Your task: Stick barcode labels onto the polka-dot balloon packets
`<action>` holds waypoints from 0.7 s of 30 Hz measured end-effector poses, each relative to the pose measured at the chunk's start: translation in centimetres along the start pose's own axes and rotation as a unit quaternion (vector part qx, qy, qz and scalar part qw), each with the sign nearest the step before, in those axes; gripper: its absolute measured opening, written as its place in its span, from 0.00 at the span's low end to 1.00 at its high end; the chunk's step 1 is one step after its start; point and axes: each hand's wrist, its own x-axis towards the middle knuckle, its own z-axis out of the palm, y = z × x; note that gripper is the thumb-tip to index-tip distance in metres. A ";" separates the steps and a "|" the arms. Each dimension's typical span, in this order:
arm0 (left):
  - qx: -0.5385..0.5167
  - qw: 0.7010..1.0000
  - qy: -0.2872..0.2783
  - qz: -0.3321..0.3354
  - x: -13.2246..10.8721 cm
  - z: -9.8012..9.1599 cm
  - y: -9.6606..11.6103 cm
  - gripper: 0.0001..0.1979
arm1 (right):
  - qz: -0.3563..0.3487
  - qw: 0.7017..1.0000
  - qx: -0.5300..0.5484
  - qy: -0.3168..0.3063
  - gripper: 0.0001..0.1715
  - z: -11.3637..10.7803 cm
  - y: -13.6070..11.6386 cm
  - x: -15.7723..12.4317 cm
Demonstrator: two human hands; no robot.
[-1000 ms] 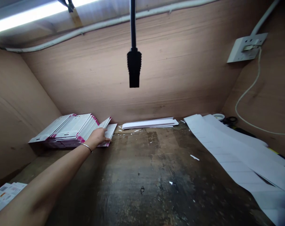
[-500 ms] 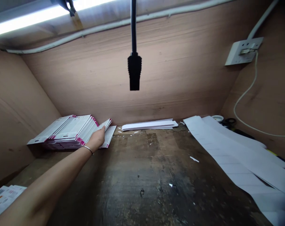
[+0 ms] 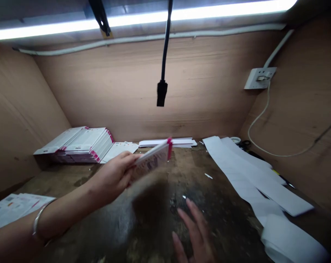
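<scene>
The left hand (image 3: 118, 173) pinches pink-edged cards (image 3: 154, 159) above the desk (image 3: 231, 215), in front of its back edge; blur hides their words. The right hand (image 3: 200, 244) spreads its fingers, its wrist cut off.

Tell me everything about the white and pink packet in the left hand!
The packet is flat, white and papery-looking, with a bright pink far end and dark print, too blurred to read. It slants upward to the right, held by its lower end in the left hand, above the table.
</scene>
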 end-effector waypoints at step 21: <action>-0.568 0.794 0.140 -0.164 -13.8 7.7 0.4 0.45 | 0.118 0.871 0.283 -0.383 0.11 -7.4 -4.3 9.4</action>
